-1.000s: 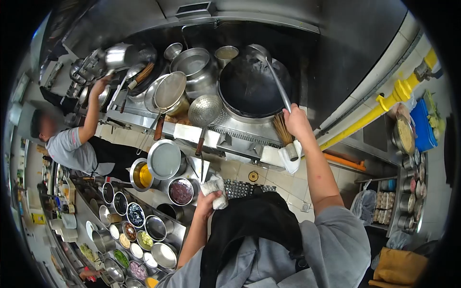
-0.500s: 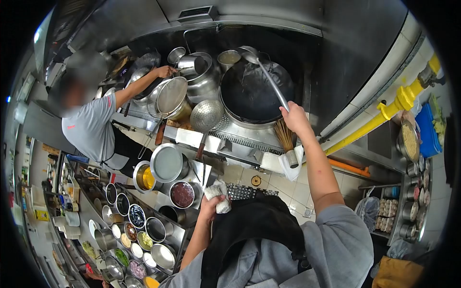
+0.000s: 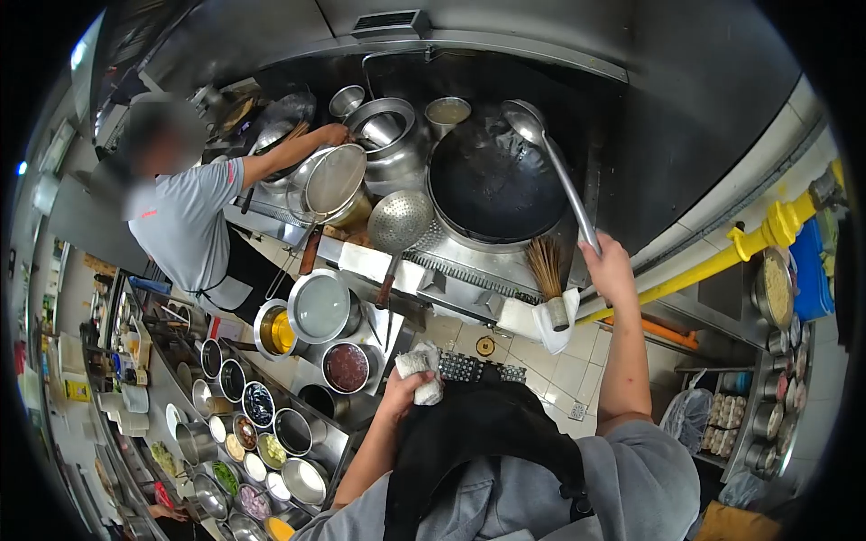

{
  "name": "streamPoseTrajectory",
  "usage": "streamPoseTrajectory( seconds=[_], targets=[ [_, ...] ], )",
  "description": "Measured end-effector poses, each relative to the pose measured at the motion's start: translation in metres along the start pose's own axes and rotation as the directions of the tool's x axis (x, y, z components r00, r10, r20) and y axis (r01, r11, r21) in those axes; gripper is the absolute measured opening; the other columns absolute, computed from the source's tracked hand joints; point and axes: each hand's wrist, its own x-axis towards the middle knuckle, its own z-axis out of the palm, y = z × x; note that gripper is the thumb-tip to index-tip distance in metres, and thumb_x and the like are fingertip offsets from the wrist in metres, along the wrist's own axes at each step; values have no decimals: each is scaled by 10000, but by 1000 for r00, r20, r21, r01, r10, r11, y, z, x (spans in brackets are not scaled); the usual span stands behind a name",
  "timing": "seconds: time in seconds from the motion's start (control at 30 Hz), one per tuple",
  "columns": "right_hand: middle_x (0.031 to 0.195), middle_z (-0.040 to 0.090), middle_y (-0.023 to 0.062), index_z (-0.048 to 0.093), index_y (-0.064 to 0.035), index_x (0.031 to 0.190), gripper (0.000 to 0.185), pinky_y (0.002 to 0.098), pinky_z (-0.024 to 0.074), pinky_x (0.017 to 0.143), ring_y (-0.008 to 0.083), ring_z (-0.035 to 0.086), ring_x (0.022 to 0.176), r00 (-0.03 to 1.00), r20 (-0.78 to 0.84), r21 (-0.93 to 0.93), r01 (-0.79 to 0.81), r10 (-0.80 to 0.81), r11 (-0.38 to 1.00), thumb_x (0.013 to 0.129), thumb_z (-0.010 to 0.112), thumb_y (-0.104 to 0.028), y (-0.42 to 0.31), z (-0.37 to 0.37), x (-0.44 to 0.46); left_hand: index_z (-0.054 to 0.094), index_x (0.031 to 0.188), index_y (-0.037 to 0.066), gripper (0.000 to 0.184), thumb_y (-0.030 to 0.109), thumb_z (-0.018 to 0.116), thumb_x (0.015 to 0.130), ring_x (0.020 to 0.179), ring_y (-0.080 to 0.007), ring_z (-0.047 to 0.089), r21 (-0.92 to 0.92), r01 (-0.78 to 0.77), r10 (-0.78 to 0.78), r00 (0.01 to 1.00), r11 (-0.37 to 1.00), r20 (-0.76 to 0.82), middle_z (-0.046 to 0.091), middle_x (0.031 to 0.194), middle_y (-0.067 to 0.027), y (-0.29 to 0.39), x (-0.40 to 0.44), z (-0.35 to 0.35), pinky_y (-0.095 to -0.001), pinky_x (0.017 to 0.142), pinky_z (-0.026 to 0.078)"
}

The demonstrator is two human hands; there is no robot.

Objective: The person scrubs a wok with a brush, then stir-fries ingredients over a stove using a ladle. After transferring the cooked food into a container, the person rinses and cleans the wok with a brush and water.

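Note:
My right hand (image 3: 611, 269) is closed around the handle of a long metal ladle (image 3: 570, 185). The ladle's bowl is over the far right part of a large black wok (image 3: 492, 185), which has a wet sheen and some steam. Whether the bowl touches the wok I cannot tell. Close to my body, my left hand (image 3: 403, 391) grips a folded white cloth (image 3: 419, 371). A bamboo brush (image 3: 545, 269) stands at the stove's front edge, below the wok, with a white cloth (image 3: 557, 323) beside it.
A perforated skimmer (image 3: 400, 222) lies left of the wok. Further left a co-worker (image 3: 185, 221) reaches toward a large metal pot (image 3: 397, 122). A strainer (image 3: 336, 179) rests over another pot. Bowls of ingredients (image 3: 257, 406) fill the left counter. A yellow pipe (image 3: 722, 261) runs along the right.
My right hand has moved to the right and down, and the ladle's bowl has shifted right over the wok. The left hand keeps its hold on the cloth. The whole view has shifted slightly.

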Motion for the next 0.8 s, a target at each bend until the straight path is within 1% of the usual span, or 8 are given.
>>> streamPoseTrajectory(
  seconds=[0.03,0.07,0.13,0.17,0.23,0.53,0.7,0.8],
  targets=[
    [668,627,204,607,22,911,326,451,499,584,390,632,619,994,-73,-14,84,-85,996,950,626,-301,7,6,2,528,1200,-49,479,52,681,757,778,-288,693,-11,7,-7,1000,1000,-21,680,929,-177,2,1,1,-415,708,585],
    [668,627,205,607,22,911,326,451,499,584,390,632,619,994,-68,-19,87,-88,996,950,626,-301,8,7,5,528,1202,-49,481,51,681,757,772,-294,697,-24,16,-17,999,1000,-41,683,925,-183,2,1,2,-417,705,587],
    [581,564,85,599,3,880,293,375,431,421,215,549,432,983,118,285,-172,143,943,965,621,-277,-1,5,8,524,1208,-47,488,51,682,758,769,-296,699,-43,22,-23,999,999,-29,684,919,-186,3,5,-1,-420,703,588],
    [581,564,85,599,3,880,293,375,431,421,215,549,432,982,123,280,-175,146,944,965,621,-277,0,11,10,520,1214,-45,494,51,684,758,765,-298,701,-54,30,-31,999,998,-16,686,913,-189,3,5,-4,-422,701,588],
    [548,488,3,587,-10,856,270,304,334,336,88,436,371,990,90,426,-133,104,895,971,622,-252,2,24,15,516,1221,-43,501,53,685,760,767,-297,700,-67,27,-28,1000,997,-14,686,913,-190,6,5,-5,-421,700,588],
    [554,455,-20,517,-54,849,240,273,308,315,71,403,369,961,181,440,-271,211,856,982,616,-227,-23,73,28,513,1230,-41,505,60,687,767,773,-290,696,-70,54,-51,998,996,42,686,912,-184,27,35,-42,-406,697,582],
    [565,460,-8,483,-78,827,278,270,312,301,78,388,359,908,331,683,-418,257,599,1000,596,-264,-62,122,37,528,1214,-57,484,61,691,773,775,-271,693,-65,33,-30,998,997,47,688,906,-169,49,58,-79,-402,698,579],
    [557,460,-5,477,-80,820,289,274,321,297,88,395,347,935,275,630,-352,225,692,1004,587,-273,-90,168,28,532,1226,-42,483,45,687,776,783,-258,692,-78,24,-19,998,997,59,686,918,-162,77,67,-95,-393,699,577]
  ],
)
